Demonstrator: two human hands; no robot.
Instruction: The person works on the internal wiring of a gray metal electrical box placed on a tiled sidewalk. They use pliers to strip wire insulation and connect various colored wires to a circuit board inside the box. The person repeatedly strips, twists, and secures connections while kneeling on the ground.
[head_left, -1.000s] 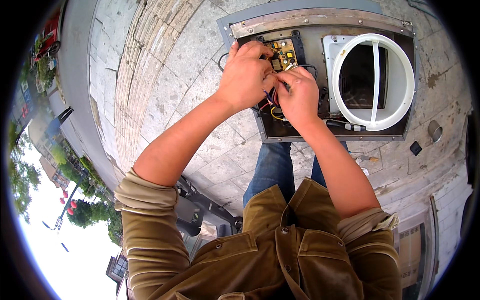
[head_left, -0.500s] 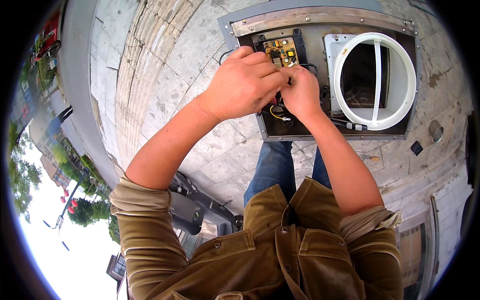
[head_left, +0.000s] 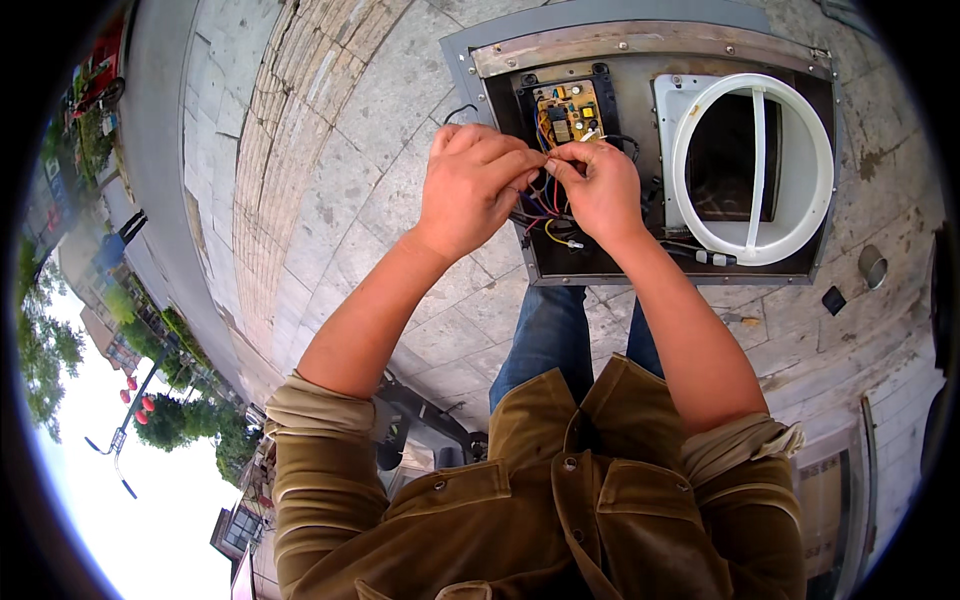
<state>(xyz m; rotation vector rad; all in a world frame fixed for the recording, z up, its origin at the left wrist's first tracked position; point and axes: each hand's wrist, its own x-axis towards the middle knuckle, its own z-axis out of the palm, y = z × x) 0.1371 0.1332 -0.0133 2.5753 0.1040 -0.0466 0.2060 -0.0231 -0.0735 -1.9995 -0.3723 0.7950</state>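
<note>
My left hand [head_left: 470, 190] and my right hand [head_left: 606, 190] meet fingertip to fingertip over the left part of an open metal box. Both are closed in a pinch on a thin wire, mostly hidden by the fingers. Below the fingertips hangs a bundle of coloured wires [head_left: 548, 196]. A yellow wire [head_left: 553, 232] with a pale connector end lies near the box's front edge. Just beyond my hands a circuit board [head_left: 566, 112] with small components sits in a black frame, wires running from its left side.
The metal box [head_left: 690, 45] has a riveted rim. A white round duct collar [head_left: 822, 170] with a crossbar fills its right side. Near it lies a dark cable connector [head_left: 712, 258]. On the paving right of the box are a metal cup-like piece [head_left: 873, 266] and a small black square [head_left: 833, 300].
My left hand has shifted left and down, turning so its fingers point right. The fingertips now meet lower, left of the board, uncovering more of the board and wires.
</note>
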